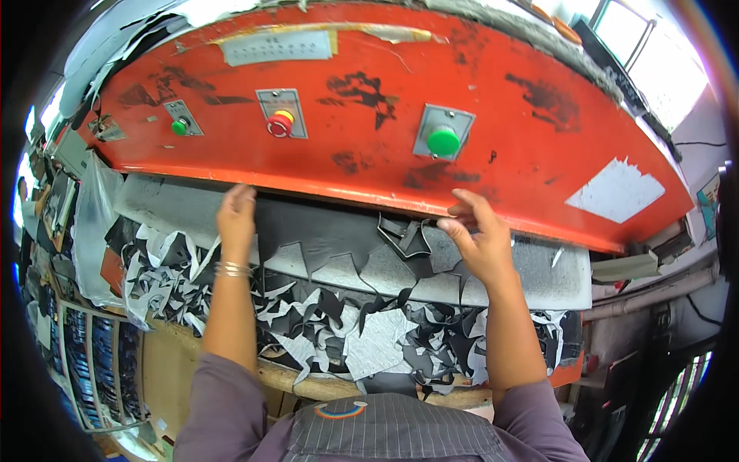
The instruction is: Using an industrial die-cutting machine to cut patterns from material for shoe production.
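Note:
A dark grey sheet of leather-like material [308, 231] lies on the pale cutting board [531, 277] under the red machine's front, its near edge cut into jagged points. My left hand [237, 219] is at the sheet's left end, fingers stretched toward the machine's lower edge. My right hand [481, 235] hovers by the sheet's right end, thumb and fingers apart, with nothing in it. Just left of it sits a thin-walled, angular frame like a cutting die [406, 237] on the sheet. The sheet's far part is hidden beneath the machine.
The red machine panel [369, 138] carries a large green button [443, 142], a red-and-yellow button [280, 124] and a small green button [180, 126]. Black and white offcuts [377, 343] pile up along the board's near side. A clear plastic bag [96, 231] hangs at left.

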### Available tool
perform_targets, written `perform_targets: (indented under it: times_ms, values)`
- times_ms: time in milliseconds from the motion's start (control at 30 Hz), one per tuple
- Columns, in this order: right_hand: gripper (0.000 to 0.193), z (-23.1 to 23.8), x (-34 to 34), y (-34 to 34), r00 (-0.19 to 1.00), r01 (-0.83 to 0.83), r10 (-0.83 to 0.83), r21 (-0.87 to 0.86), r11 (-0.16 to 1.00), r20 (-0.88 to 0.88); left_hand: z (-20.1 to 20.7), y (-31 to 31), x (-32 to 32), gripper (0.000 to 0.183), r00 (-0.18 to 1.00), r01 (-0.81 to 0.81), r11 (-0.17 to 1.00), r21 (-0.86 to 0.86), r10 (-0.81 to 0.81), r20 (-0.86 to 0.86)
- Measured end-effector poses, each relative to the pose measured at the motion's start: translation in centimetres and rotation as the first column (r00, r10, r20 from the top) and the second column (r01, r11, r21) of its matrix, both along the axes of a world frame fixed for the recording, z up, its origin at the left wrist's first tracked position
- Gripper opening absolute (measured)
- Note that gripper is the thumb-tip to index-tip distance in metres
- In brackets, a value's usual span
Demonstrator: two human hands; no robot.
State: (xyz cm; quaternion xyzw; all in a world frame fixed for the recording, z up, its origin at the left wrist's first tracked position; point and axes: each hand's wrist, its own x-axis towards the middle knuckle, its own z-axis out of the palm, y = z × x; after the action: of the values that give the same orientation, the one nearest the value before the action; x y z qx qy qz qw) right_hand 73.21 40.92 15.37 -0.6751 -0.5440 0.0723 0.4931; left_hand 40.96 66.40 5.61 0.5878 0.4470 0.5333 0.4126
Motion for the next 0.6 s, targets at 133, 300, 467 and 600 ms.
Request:
perform_targets:
  times_ms: [133, 300, 467, 600]
  values:
    - [0.037, 4.7, -3.8, 1.2, 0.995, 0.094, -0.1, 0.206, 0.974, 0.017, 6.1, 4.2, -4.8, 0.028, 0.956, -0.283, 0.944, 0.17, 0.265, 0.122]
    - [0.031, 6.6, -7.3, 1.4, 0.961, 0.202, -0.232, 0.192, 0.96, 0.149, 11.0, 5.0, -8.4, 0.036, 0.892, -0.337, 0.606, 0.721, 0.451, 0.038]
    - [0.03, 3.2, -9.1, -4.6, 0.976, 0.163, -0.186, 0.186, 0.969, 0.115, 11.5, -3.2, -11.1, 0.042, 0.924, -0.029, 0.858, 0.513, 0.219, -0.314]
    - [0.035, -3.3, -13.2, -14.0, 0.95, -0.079, 0.188, -0.392, 0.916, 0.249, 3.9, -18.2, -9.7, 0.029, 0.754, 0.429, 0.865, 0.261, -0.184, -0.63]
